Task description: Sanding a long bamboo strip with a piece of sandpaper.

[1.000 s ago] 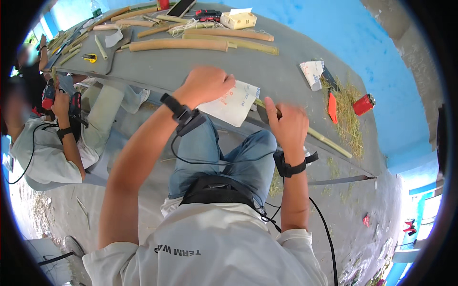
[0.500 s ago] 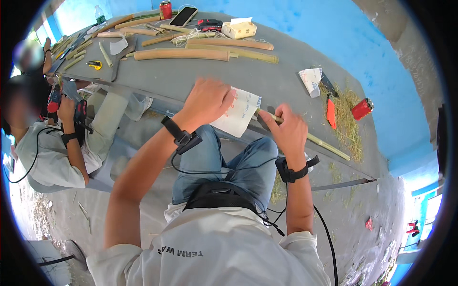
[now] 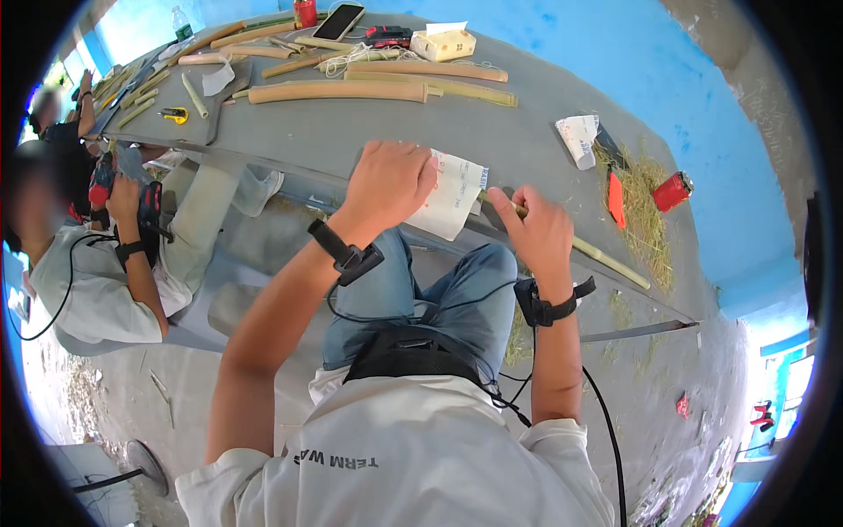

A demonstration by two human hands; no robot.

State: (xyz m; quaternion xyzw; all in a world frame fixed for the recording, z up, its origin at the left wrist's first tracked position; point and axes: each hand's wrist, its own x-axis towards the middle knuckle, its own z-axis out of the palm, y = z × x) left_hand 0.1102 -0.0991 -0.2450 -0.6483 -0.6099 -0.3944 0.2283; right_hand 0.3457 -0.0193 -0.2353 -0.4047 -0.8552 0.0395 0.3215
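I see the left hand (image 3: 386,186) gripping the paper (image 3: 452,200), the right hand (image 3: 537,227) clasping the stick (image 3: 612,263) right of the paper — work underway (how much remains, I can't tell).

The left hand (image 3: 391,189) is gripping the left part of a printed white paper sheet (image 3: 455,198). Just right of the sheet, the right hand (image 3: 539,232) is grasping a slender green bamboo stick (image 3: 612,262), which is slanting away from the sheet. Beyond the sheet, thick bamboo lengths (image 3: 338,91), a tissue pack (image 3: 443,45) and a smartphone (image 3: 339,23) are lying on the grey table (image 3: 290,132). Right of the sheet, a red can (image 3: 673,191) is lying beside a patch of straw (image 3: 648,220). Well left of the sheet, a co-worker (image 3: 92,285) is holding a red-and-black power drill (image 3: 102,184).
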